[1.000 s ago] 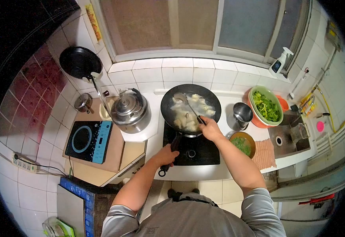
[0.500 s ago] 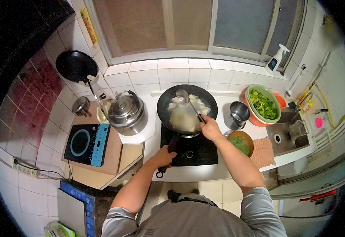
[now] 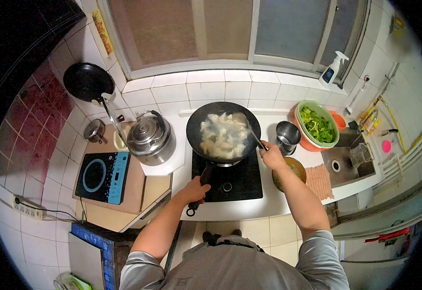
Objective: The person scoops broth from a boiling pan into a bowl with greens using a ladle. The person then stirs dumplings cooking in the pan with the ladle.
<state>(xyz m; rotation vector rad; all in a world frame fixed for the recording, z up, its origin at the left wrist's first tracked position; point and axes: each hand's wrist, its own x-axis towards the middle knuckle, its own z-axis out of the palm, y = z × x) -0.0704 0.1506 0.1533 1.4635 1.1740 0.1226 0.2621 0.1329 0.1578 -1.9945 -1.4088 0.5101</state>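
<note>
A black wok (image 3: pixel 195 121) sits on the dark cooktop (image 3: pixel 242 186), with pale, dumpling-like pieces (image 3: pixel 223 137) and steam in it. My left hand (image 3: pixel 194 190) is wrapped round the wok's handle, which points toward me. In my right hand (image 3: pixel 272 155) is the handle of a metal ladle (image 3: pixel 253 133); its bowl rests among the food near the wok's right rim, partly blurred by steam. Just below my right forearm, a round bowl (image 3: pixel 277 181) with green contents is partly covered by the arm.
Left of the wok stands a steel kettle (image 3: pixel 149 137), with an induction plate (image 3: pixel 102 178) beyond it. To the right are a metal pitcher (image 3: pixel 288 137), a basin of leafy greens (image 3: pixel 316 124), a folded cloth (image 3: pixel 319 181) and the sink (image 3: pixel 339 180). A spray bottle (image 3: pixel 331 71) stands on the sill.
The ladle has swung from the wok's upper middle to its right side, my right hand shifting right and slightly down. Steam has thinned over the food. My left hand stays on the handle.
</note>
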